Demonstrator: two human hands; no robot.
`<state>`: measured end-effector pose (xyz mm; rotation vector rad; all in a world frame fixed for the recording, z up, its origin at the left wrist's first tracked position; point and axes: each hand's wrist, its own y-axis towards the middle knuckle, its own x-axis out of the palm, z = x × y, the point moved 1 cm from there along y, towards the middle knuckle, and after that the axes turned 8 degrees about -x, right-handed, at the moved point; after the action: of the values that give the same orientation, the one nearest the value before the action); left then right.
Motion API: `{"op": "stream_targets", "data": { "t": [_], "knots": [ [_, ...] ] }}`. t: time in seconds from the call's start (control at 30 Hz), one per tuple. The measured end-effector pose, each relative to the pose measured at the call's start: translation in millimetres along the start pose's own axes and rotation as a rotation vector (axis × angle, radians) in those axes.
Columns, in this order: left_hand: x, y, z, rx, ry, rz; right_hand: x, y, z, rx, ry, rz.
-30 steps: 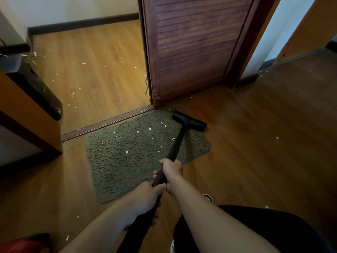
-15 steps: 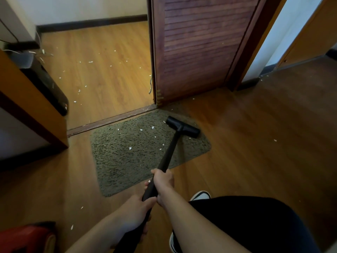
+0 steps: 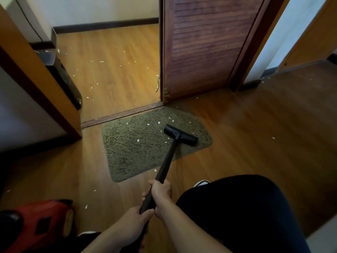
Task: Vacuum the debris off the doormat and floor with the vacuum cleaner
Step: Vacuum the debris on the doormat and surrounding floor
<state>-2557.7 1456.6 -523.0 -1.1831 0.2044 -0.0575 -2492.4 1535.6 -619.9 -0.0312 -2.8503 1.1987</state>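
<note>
Only the head view to go on, so here goes. Your right hand point(image 3: 160, 193) is wrapped round the wand point(image 3: 166, 161) on the near side of the mat point(image 3: 127, 157), fingers curled tight. Your left hand point(image 3: 135, 221) grips the same wand just behind it, closer to you. The nozzle point(image 3: 180, 135) sits flat on the mat's right half, close to its right edge. White flecks point(image 3: 138, 140) dot the mat left of and beyond the nozzle. More lie on the floor point(image 3: 113, 73) past the mat's far edge, and a few off its near-left corner.

Stuff I'd watch for, just my guess:
- That mat looks light and shaggy. Suction could grab the pile and drag or fold it, especially this near the edge. Nothing pins it down, since your shoe point(image 3: 200, 183) is off the mat, near-right of it.
- Push too fast and the flecks may scoot onto the floor instead of going in.
- There's a thin curly cord point(image 3: 157, 84) by the door point(image 3: 200, 52), beyond the mat's far edge. It could get sucked in and jam the nozzle.
- The strip point(image 3: 124, 114) along the mat's far edge could catch the nozzle.
- The red vacuum point(image 3: 40, 225) sits near-left of the mat. I can't see its hose, so I can't tell how much slack you've got.
</note>
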Motion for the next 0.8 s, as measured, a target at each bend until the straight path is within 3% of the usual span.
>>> {"op": "stream_targets", "data": {
  "t": [0.53, 0.8],
  "knots": [
    [8, 52, 90, -0.021, -0.087, -0.015, -20, 83, -69, -0.056, -0.043, 0.044],
    [11, 70, 135, 0.075, -0.069, -0.028, -35, 126, -101, -0.078, 0.006, 0.084]
  ]
}}
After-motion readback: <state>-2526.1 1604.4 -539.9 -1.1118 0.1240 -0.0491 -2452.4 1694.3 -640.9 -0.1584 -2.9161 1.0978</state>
